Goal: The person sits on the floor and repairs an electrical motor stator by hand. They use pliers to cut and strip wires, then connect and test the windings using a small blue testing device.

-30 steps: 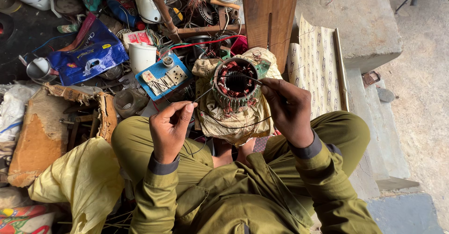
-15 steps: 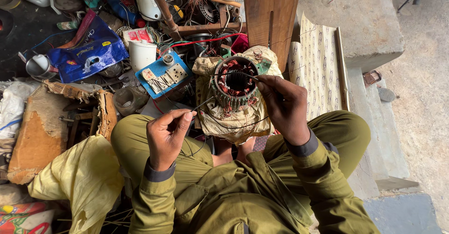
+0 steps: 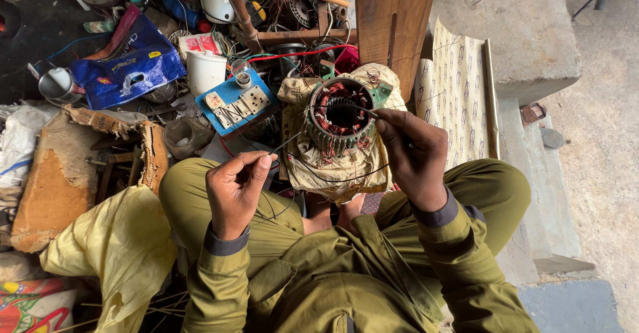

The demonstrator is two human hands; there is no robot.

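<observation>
A seated person's left hand (image 3: 234, 190) pinches a thin dark wire (image 3: 286, 143) taut; the right hand (image 3: 414, 155) grips its far end over a cloth-cradled motor stator (image 3: 341, 115).

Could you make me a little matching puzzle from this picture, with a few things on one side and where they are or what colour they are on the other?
Things:
1. motor stator
2. left hand
3. switch board
4. plastic bag

Descriptions:
A. dark blue, lying among the clutter on the far left
B. light blue, flat, just left of the cloth
C. ring with copper windings, resting on a beige cloth
D. pinching a thin dark wire

Pairs: 1-C, 2-D, 3-B, 4-A
</observation>
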